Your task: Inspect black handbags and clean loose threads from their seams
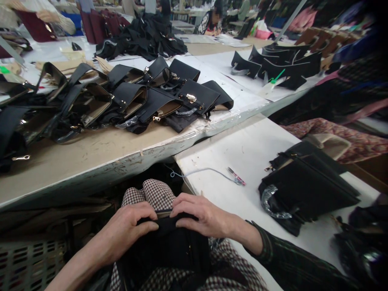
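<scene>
The black bag [169, 248] lies on the checked cloth [160, 194] over the person's lap, below and between the two hands. It looks soft and matte, with a strip of beige lining at its mouth and a small gold glint on its body, below the right hand. The mouth edge runs crosswise from hand to hand, on the side away from the person; the body spreads back toward them. Its long axis is hard to tell.

The left hand [135, 222] pinches one end of that edge, thumb against bent fingers; the right hand [194, 214] pinches the other end likewise.

Left of the left hand stands a pale slatted crate [33, 243], its contents unclear. Right of the right hand, the white table [230, 141] bears a pen [236, 176] and a finished-looking handbag [312, 190] with a plastic-wrapped handle. Beyond both hands, the long table [91, 155] carries rows of black flap bags [160, 103], several gaping to show tan lining.
</scene>
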A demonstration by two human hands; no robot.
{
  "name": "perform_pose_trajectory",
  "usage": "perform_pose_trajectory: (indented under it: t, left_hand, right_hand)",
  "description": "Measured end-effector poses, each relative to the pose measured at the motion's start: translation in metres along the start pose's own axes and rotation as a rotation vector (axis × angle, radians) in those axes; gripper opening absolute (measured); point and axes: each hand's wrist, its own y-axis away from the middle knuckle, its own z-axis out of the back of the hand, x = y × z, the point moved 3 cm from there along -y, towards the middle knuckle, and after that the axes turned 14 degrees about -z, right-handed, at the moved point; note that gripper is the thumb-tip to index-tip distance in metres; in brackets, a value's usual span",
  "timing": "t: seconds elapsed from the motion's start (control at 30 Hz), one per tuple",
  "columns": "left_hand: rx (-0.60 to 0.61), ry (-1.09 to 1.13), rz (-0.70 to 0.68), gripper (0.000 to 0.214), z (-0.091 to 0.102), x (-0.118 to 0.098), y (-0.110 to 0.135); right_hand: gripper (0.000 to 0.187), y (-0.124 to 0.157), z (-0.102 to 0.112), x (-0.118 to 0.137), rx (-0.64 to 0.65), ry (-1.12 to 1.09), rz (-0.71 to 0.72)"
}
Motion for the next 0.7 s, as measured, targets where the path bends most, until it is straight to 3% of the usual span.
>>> perform_pose_trajectory:
  t: [0.27, 0.43, 0.7]
  left_hand:
    - [0.046, 0.092, 0.136, 0.012, -0.006, 0.010, 0.000]
    - [0.009, 0.105, 0.114, 0.031, -0.002, 0.010, 0.001]
    - [-0.221, 0.054, 0.138, 0.021, 0.000, 0.017, 0.005]
  right_hand:
    - [0.023, -0.002, -0.006, -0.003, -0.031, -0.065, -0.128]
    - [0.014, -0.002, -0.008, -0.004, -0.130, -0.162, -0.332]
    - [0.014, -0.004, -0.013, -0.010, -0.206, -0.104, -0.413]
